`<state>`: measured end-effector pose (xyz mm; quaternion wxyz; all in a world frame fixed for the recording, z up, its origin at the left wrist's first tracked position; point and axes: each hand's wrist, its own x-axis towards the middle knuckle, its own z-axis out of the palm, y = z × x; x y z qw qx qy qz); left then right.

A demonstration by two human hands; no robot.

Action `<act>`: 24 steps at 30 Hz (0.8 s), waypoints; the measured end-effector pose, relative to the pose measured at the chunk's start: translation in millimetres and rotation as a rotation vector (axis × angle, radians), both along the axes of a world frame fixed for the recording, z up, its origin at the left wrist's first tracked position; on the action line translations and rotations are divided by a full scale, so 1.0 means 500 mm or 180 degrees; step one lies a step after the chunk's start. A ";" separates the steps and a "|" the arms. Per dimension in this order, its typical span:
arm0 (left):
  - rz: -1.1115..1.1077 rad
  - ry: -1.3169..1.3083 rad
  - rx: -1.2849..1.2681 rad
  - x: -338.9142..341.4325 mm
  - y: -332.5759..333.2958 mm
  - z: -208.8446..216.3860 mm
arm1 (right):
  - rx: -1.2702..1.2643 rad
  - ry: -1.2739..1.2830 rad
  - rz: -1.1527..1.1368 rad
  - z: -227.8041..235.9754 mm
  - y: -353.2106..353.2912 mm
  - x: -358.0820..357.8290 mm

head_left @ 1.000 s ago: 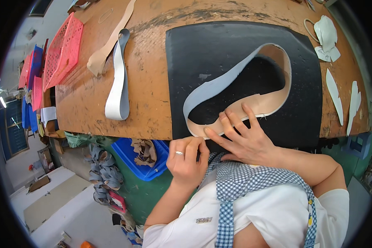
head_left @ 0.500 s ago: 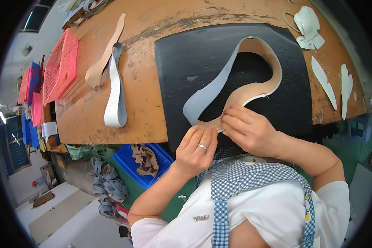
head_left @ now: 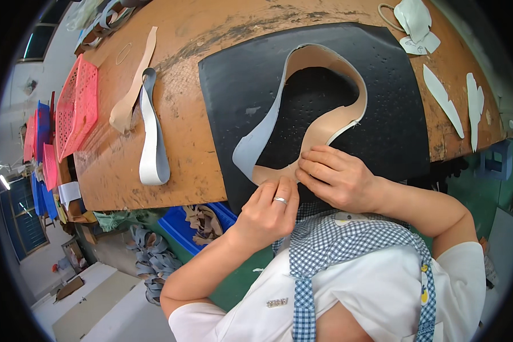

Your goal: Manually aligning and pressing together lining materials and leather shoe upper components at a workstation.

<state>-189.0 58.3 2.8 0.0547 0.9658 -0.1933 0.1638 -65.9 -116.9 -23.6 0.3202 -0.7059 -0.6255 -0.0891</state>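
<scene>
A long leather strip, tan on one face and pale blue-grey on the other, stands on edge in a loop on a black mat. My left hand, with a ring on one finger, pinches the strip's near edge. Close beside it, my right hand grips the same strip, fingers pressed together. Both thumbs are largely hidden. To the left of the mat lies a folded white and grey strip, touching a tan strip.
A pink perforated basket stands at the table's left edge. Under the front edge sits a blue bin with tan scraps. White pattern pieces lie at the right, and a white bundle sits at the far right.
The strip and the mat have shifted a little left in view, as has the rest of the table. The loop looks slightly narrower. Both hands keep hold of the strip's near edge.
</scene>
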 end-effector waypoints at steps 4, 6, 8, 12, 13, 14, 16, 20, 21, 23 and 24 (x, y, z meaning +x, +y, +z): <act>-0.0168 -0.0027 0.0256 0.015 -0.001 -0.001 | -0.0036 0.0001 -0.0041 0.003 -0.002 0.000; -0.0197 -0.0040 0.0184 0.017 0.001 -0.004 | -0.0004 -0.0004 -0.0077 0.001 -0.002 -0.001; -0.0057 -0.0046 -0.0050 0.016 0.003 -0.008 | -0.0048 -0.0050 -0.0063 0.007 -0.002 -0.001; 0.0645 -0.0017 -0.1094 0.023 0.008 -0.014 | -0.0147 -0.0170 0.0011 0.006 -0.004 0.002; 0.0806 0.0062 -0.1577 0.028 0.013 -0.011 | -0.0145 -0.0166 -0.0003 0.005 -0.005 0.001; 0.1150 0.0151 -0.1973 0.024 0.017 -0.013 | -0.0157 -0.0216 -0.0010 0.003 -0.007 0.000; 0.1909 0.0195 -0.3055 0.019 0.016 -0.008 | -0.0169 -0.0262 -0.0025 0.002 -0.007 -0.001; 0.1284 0.0064 -0.2143 0.006 -0.002 -0.018 | -0.0227 -0.0211 0.0036 0.002 -0.009 0.000; 0.1178 0.0014 -0.1936 0.006 -0.006 -0.014 | -0.0218 -0.0189 0.0033 0.002 -0.010 0.000; 0.1003 -0.0069 -0.1720 0.008 0.000 -0.015 | -0.0201 -0.0183 0.0005 -0.001 -0.010 -0.001; 0.0830 -0.0154 -0.1506 0.009 0.003 -0.016 | -0.0187 -0.0181 -0.0018 -0.003 -0.011 -0.002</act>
